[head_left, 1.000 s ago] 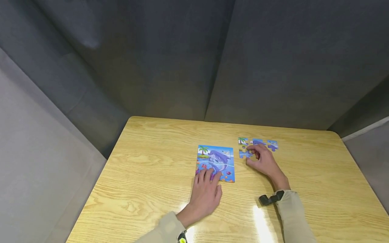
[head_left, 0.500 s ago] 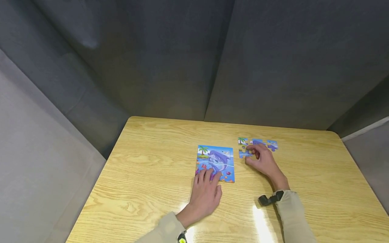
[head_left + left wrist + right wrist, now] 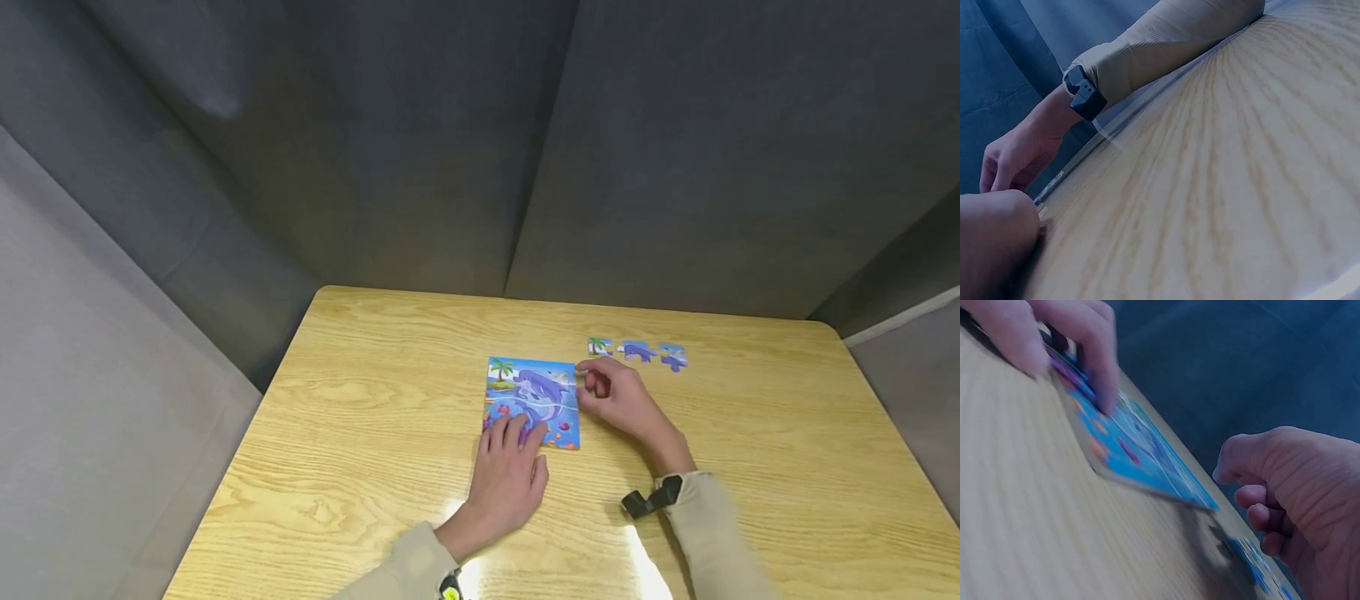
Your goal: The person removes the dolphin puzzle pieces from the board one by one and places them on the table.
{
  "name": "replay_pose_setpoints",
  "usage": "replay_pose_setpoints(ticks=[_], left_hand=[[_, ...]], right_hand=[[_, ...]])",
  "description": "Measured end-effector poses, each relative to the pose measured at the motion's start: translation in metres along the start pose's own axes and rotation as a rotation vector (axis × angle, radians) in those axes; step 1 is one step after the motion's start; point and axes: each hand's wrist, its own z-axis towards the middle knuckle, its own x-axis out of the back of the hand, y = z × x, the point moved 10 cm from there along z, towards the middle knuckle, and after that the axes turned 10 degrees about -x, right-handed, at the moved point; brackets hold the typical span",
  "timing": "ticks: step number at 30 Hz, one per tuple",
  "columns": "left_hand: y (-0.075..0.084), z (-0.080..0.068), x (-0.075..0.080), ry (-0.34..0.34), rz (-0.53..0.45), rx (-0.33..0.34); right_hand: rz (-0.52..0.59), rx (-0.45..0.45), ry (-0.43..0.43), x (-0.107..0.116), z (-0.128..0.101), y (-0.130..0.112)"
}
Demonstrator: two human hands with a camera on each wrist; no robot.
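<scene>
The dolphin picture board [image 3: 561, 429] lies on the table, its palm tree at the upper left. My left hand [image 3: 508, 483] rests palm down, its spread fingertips on the board's lower edge. At the board's right edge, my right hand [image 3: 618, 404] curls thumb and forefinger in a pinch around a jigsaw piece, which the fingers mostly hide. In the right wrist view that hand [image 3: 1310, 494] is close beside the board's corner [image 3: 1194, 500]. Behind it, three loose pieces lie in a row: a palm-tree piece [image 3: 598, 345], a dolphin piece [image 3: 637, 351] and a bird piece [image 3: 673, 356].
The wooden table [image 3: 360, 433] has rounded back corners, with a dark curtain [image 3: 420, 167] rising behind it. Grey panels stand at the left [image 3: 82, 400] and right. A black wrist camera [image 3: 651, 498] sticks out from the right sleeve, close over the table.
My right hand has moved left from the loose pieces to the board's right edge. The wavy-water piece it was over has left its spot. My left hand has stayed put.
</scene>
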Motion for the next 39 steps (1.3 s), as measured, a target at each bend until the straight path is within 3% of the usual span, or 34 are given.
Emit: replay_pose_setpoints(ticks=[8,17,24,31,39], left_hand=[[0.001,0.002,-0.002,-0.026,0.007,0.01],[0.001,0.003,0.0,-0.027,0.035,0.009],[-0.001,0.002,0.001,-0.015,0.039,0.0],[0.0,0.001,0.001,-0.011,0.033,-0.003],[0.001,0.002,0.0,-0.013,0.032,0.001]], right_hand=[[-0.039,0.001,-0.16,-0.04,-0.003,-0.026],[-0.196,-0.011,-0.164,-0.061,-0.006,-0.036],[-0.239,-0.036,-0.151,-0.068,-0.003,-0.037],[-0.172,-0.038,-0.136,-0.065,-0.004,-0.039],[-0.02,-0.154,-0.191,-0.064,-0.003,-0.029]])
